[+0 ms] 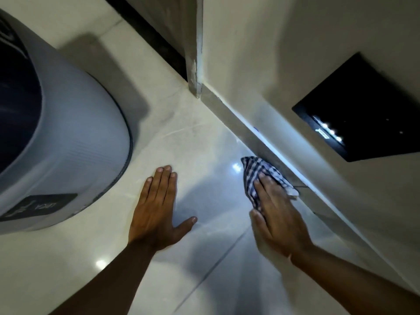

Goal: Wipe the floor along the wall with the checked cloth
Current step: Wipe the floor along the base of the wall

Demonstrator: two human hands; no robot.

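Observation:
The blue-and-white checked cloth (258, 172) lies crumpled on the glossy pale floor tiles (204, 155), right against the skirting (250, 133) at the foot of the wall (284, 53). My right hand (276, 214) presses flat on the cloth's near part, with the fingers pointing up along the wall. Further left, my left hand (156, 208) rests flat on the tiles, fingers together and thumb spread, holding nothing.
A large rounded white appliance (68, 144) with a dark top stands on the floor at the left. A black panel with small lights (354, 110) is set in the wall on the right. A wall corner (195, 76) juts out ahead, with a dark strip behind it.

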